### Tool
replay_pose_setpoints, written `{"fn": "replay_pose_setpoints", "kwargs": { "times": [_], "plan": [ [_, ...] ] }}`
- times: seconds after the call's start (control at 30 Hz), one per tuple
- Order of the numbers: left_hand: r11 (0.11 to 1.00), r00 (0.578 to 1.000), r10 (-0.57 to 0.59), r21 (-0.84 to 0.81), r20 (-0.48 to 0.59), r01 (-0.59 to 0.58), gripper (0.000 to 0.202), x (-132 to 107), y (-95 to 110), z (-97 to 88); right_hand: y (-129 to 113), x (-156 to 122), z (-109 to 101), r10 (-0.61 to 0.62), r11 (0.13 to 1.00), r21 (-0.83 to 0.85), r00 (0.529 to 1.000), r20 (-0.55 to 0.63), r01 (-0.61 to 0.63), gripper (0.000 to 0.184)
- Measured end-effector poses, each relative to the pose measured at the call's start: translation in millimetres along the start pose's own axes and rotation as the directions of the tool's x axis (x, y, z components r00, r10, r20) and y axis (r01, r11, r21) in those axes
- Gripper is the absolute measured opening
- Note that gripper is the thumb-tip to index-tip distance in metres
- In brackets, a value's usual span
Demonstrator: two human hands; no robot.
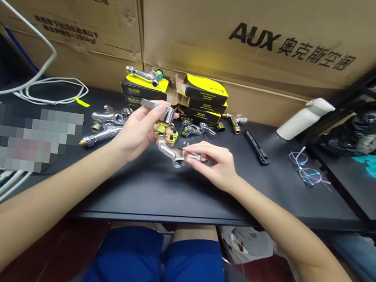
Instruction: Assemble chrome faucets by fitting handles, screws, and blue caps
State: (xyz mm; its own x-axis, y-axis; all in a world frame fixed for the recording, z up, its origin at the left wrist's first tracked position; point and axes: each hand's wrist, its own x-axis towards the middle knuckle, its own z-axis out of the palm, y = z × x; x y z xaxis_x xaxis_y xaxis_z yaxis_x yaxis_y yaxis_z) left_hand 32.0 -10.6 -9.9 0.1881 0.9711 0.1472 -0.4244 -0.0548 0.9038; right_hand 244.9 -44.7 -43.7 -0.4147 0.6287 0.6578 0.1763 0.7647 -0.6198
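My left hand (144,128) is closed round a chrome faucet handle (166,114), its flat lever pointing left. Under the handle shows a yellow cartridge (162,129), right above the upper opening of a chrome faucet body (169,151); whether they touch I cannot tell. My right hand (214,163) pinches the faucet body by its right arm, above the black table (167,194). Behind the hands lie yellow-and-black cartridges (172,137) and loose chrome handles (191,127). Left of my left hand, several chrome faucet bodies (106,128) are heaped together.
Stacked yellow-and-black boxes (205,98) stand at the back, a faucet body (144,75) on the left stack. To the right are a black utility knife (256,147), glasses (308,173) and a white bottle (305,119). White cables (52,91) and a blurred-out object (32,139) occupy the left.
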Motion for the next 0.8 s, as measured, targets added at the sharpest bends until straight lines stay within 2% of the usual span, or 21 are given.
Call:
{"fn": "replay_pose_setpoints", "kwargs": {
  "times": [0.07, 0.17, 0.3, 0.37, 0.43, 0.6, 0.8],
  "plan": [
    [1.0, 1.0, -0.007, 0.017, 0.012, 0.007, 0.033, 0, 0, 0.7, 0, 2, -2, 0.197, 0.96, 0.194, 0.98, 0.03, -0.2, 0.028],
    [0.999, 0.999, 0.019, 0.035, 0.041, -0.02, 0.033, -2, 0, 2.3, 0, 7, -7, 0.388, 0.792, 0.431, 0.901, 0.194, -0.434, 0.036],
    [0.995, 0.991, 0.09, 0.024, 0.094, -0.093, 0.033, -6, 2, 3.9, -4, 9, -8, 0.486, 0.549, 0.531, 0.763, 0.426, -0.646, 0.03],
    [0.991, 0.985, 0.12, 0.051, 0.12, -0.127, 0.033, -9, 2, 4.6, -6, 8, -5, 0.5, 0.481, 0.534, 0.717, 0.485, -0.696, 0.029],
    [0.986, 0.978, 0.128, 0.089, 0.164, -0.144, 0.033, -12, 1, 5.2, -8, 7, -2, 0.511, 0.462, 0.523, 0.697, 0.503, -0.717, 0.029],
    [0.964, 0.949, 0.127, 0.189, 0.289, -0.186, 0.034, -16, -6, 7.7, -7, 5, 1, 0.502, 0.496, 0.487, 0.695, 0.515, -0.719, 0.03],
    [0.946, 0.961, 0.089, 0.281, 0.264, -0.164, 0.031, -16, -6, 10.0, -5, 3, 0, 0.478, 0.456, 0.528, 0.698, 0.534, -0.716, 0.03]
  ]
}}
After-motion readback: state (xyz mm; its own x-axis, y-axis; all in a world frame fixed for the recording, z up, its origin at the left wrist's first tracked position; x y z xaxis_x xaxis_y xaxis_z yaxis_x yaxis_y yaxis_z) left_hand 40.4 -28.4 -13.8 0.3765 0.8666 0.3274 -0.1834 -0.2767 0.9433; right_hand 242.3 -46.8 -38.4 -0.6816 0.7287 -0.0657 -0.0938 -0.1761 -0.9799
